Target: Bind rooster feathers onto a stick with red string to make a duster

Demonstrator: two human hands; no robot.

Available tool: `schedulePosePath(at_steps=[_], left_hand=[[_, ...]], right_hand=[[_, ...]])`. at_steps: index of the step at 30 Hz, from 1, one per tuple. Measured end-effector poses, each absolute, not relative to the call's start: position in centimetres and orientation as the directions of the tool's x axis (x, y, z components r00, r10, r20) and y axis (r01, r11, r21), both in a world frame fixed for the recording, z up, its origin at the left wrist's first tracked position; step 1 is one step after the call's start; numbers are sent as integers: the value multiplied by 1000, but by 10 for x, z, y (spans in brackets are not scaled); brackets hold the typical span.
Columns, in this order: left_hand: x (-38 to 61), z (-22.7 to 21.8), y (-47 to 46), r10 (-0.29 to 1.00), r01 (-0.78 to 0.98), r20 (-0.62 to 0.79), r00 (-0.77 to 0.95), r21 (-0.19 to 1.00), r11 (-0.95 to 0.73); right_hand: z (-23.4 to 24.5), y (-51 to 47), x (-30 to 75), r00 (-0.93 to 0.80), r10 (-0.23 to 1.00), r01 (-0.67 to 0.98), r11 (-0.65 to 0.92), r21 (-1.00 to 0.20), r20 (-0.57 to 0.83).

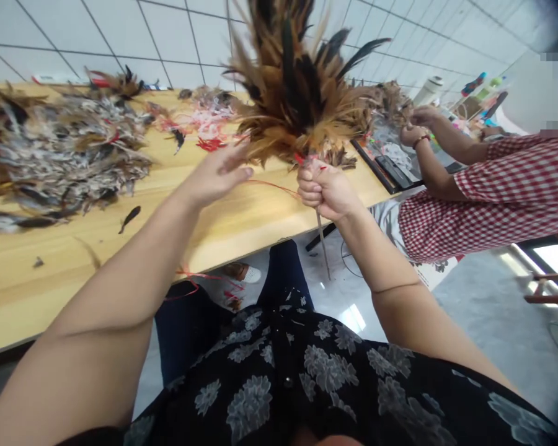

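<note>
A feather duster (302, 93) of brown and black feathers stands upright in my right hand (323, 186), which is closed round its stick just under the plumes. The thin stick (324, 248) slants down below my fist, past the table edge. My left hand (223, 170) is at the duster's left side, fingers stretched toward the lower feathers; its fingertips are partly hidden by them. A red string (279, 186) runs from near my right fist to the left, and more red string (198, 279) hangs over the table's front edge.
A large heap of loose feathers (79, 148) covers the left of the wooden table (167, 241). Red and pink string scraps (214, 121) lie behind my left hand. At right sits a person in a checked shirt (511, 179), near a dark tray (385, 167) and a white bottle (428, 91).
</note>
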State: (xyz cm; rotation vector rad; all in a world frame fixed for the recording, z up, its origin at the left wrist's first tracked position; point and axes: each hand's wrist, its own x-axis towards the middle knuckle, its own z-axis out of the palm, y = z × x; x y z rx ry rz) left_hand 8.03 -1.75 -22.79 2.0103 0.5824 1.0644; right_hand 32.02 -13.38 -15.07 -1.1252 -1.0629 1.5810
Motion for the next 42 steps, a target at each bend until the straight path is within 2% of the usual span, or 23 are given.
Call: schedulePosePath(at_steps=[6,8,11,13,16,18,20,22,24,27,30,34,42], left_hand=[[112,-247,-33,594,-145,388,705,899,-414],[106,-252,-29,630,-173,366,685,921,-348],[93,-252,-23,725,-197,377,577,925,-324],[88,-245,-23,780,-128,422,462,902,-412],[87,-234,-32,745,154,528,408,764,-626],[89,-230,-41,689,307,570,447,626,-717],[90,-229,-48,671,393,568,477,545,-741],[89,-229,-51,684,440,558,470,523,-730],[85,-226,-51,699,465,560,444,523,-715],[80,-220,-50,713,500,564,417,513,-698],[78,-214,-48,715,508,538,446,505,-697],[75,-207,-45,706,468,489,513,530,-707],[43,-182,-38,707,426,487,512,571,-702]], right_hand=[[-159,-124,264,-493,809,-168,-448,-878,-318],[-155,-119,256,-522,796,-177,-452,-874,-306],[-145,-109,255,-466,845,-204,-392,-897,-263],[-145,-98,259,-377,897,-200,-321,-926,-229],[-161,-77,264,-213,960,-120,-210,-970,-181],[-178,-64,265,-99,987,0,-129,-992,-128],[-192,-57,264,-15,999,228,-34,-973,-38],[-198,-55,264,21,996,498,62,-865,84],[-196,-58,267,0,982,731,130,-670,190],[-190,-65,272,-44,953,914,159,-374,298],[-188,-69,276,-36,933,972,116,-205,357],[-193,-70,285,-60,941,991,97,-95,334],[-170,-97,313,-326,945,945,325,24,38]])
